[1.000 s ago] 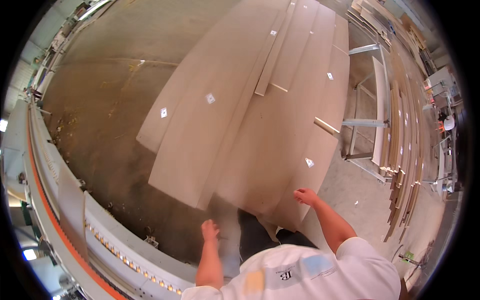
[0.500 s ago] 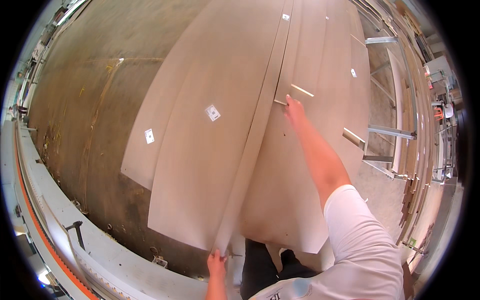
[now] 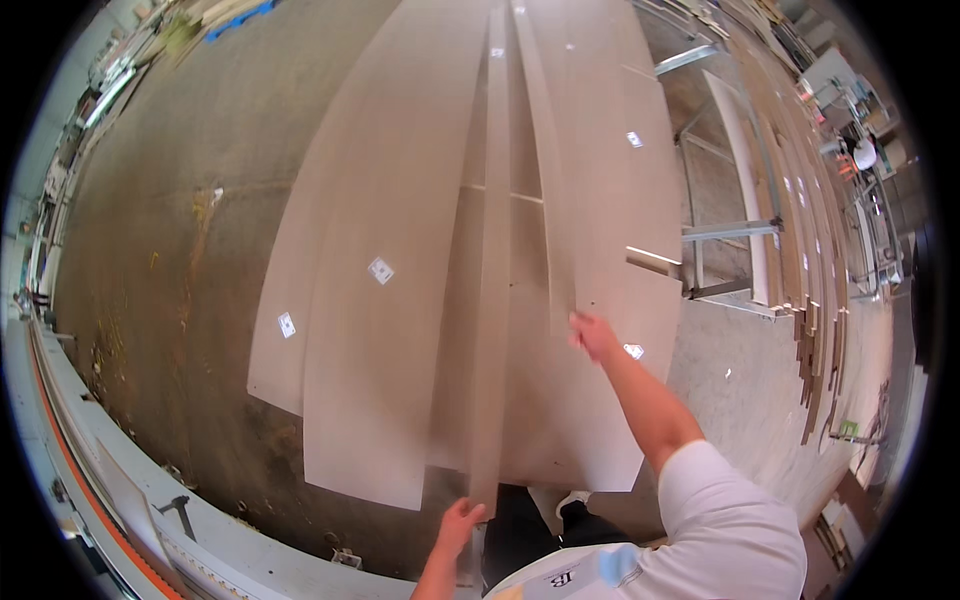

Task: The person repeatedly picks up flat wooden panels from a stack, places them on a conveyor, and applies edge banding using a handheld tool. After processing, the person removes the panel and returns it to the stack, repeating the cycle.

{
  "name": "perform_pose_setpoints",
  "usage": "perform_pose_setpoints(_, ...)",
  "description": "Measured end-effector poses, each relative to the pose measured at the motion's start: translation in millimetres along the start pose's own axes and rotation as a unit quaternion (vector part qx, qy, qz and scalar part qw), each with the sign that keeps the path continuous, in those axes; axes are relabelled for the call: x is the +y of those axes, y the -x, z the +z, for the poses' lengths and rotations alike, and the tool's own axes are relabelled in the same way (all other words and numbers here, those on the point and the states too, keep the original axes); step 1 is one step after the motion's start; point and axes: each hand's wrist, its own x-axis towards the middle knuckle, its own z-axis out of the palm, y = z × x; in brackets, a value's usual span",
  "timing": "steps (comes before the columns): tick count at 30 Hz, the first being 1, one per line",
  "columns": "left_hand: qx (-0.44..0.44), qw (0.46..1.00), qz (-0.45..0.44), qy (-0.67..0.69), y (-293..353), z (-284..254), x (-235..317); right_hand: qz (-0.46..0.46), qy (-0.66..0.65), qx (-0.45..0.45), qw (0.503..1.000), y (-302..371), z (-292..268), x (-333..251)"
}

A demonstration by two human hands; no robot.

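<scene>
My left hand (image 3: 460, 525) is closed on the near end of a long narrow board (image 3: 490, 300) in wood brown, which runs away from me. To the right of it, a second narrow strip (image 3: 555, 230) slants away toward the far end. My right hand (image 3: 597, 338) is at this strip's near end, fingers pinched together on it, slightly blurred. Beneath both lie large brown panels (image 3: 370, 400) (image 3: 620, 400), stacked and overlapping, with white labels (image 3: 381, 270) on them. A gap with a pale crosspiece shows between the two strips.
A grey metal frame (image 3: 730, 230) stands right of the panels. Beyond it lie stacked long boards (image 3: 790, 230). A long white machine edge with an orange stripe (image 3: 75, 480) curves along the left. The concrete floor (image 3: 180, 260) carries scattered debris.
My right hand has come nearer to me, now at the second strip's near end. The narrow board in my left hand has swung away from the left panel, and the two strips now stand apart.
</scene>
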Motion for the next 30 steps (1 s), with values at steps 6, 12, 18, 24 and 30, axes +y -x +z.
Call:
perform_pose_setpoints(6, -0.172, 0.984, 0.011, 0.042, 27.3, 115.8, 46.5, 0.190, -0.087, -0.044, 0.977, 216.4, -23.4, 126.8)
perform_pose_setpoints(12, -0.251, 0.961, 0.018, -0.113, 84.0, 243.3, 66.6, 0.164, -0.298, -0.174, 0.924, 358.9, -33.2, 247.0)
perform_pose_setpoints(18, -0.244, 0.755, 0.187, -0.579, 127.9, 334.9, 29.6, 0.091, -0.084, -0.083, 0.989, 489.2, -93.0, 243.0)
perform_pose_setpoints(24, -0.288, 0.814, 0.159, -0.479, 98.3, 395.7, 3.3, 0.030, -0.081, -0.048, 0.995, 560.3, -179.3, 334.6)
perform_pose_setpoints(30, -0.176, 0.984, -0.006, -0.017, 83.3, 470.2, 48.4, 0.028, -0.064, -0.067, 0.995, 694.7, -262.0, 406.9)
